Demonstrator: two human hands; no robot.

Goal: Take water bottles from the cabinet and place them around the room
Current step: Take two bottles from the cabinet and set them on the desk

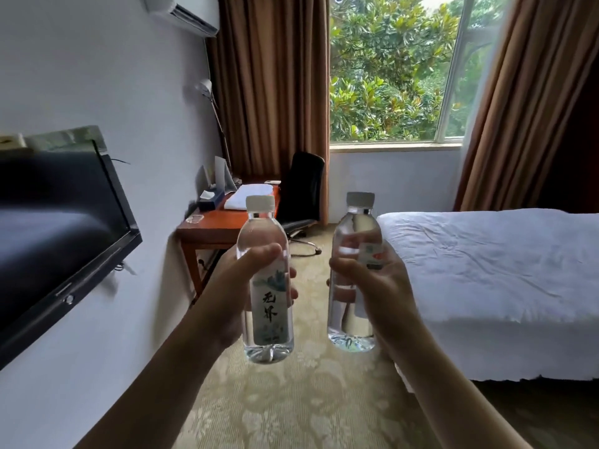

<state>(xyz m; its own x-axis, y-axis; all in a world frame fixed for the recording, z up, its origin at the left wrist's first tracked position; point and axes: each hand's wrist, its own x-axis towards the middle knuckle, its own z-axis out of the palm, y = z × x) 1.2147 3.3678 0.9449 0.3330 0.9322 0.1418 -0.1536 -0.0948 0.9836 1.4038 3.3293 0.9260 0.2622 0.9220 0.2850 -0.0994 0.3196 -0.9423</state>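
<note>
At centre frame both hands are wrapped around upright bottles, left hand [233, 296] on the labelled bottle [267, 286], right hand [379, 286] on the clear bottle [351, 280], apparently mid-carry, the next move likely setting one on the counter [210, 225] at middle left.

Desk [210, 226], bed [492, 264], curtained window [389, 76], carpet [308, 400].

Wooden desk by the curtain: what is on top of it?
On the desk: a folded white towel, a dark tissue box, a clear dish and upright cards. The left-hand bottle hides its near right corner.
</note>
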